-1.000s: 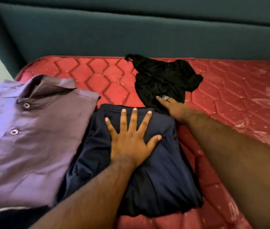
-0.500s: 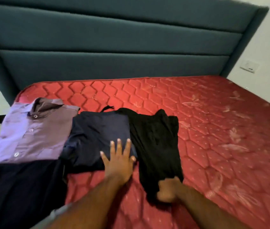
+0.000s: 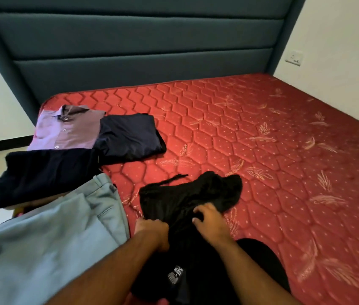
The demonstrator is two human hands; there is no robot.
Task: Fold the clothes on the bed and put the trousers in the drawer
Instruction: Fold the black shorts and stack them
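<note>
Black fabric, the crumpled black garment (image 3: 187, 194), now lies near the bed's front edge, pulled away from the folded navy garment (image 3: 130, 135) it lay beside half a second ago. I see my left hand (image 3: 152, 233) with fingers curled into its left edge, no longer flat on the navy piece. My right hand (image 3: 211, 225) pinches bunched cloth on top. Folded light blue trousers (image 3: 48, 243) have come into view at left, below the dark folded garment (image 3: 46, 175) and purple shirt (image 3: 68, 130), all on the red mattress (image 3: 262, 150).
</note>
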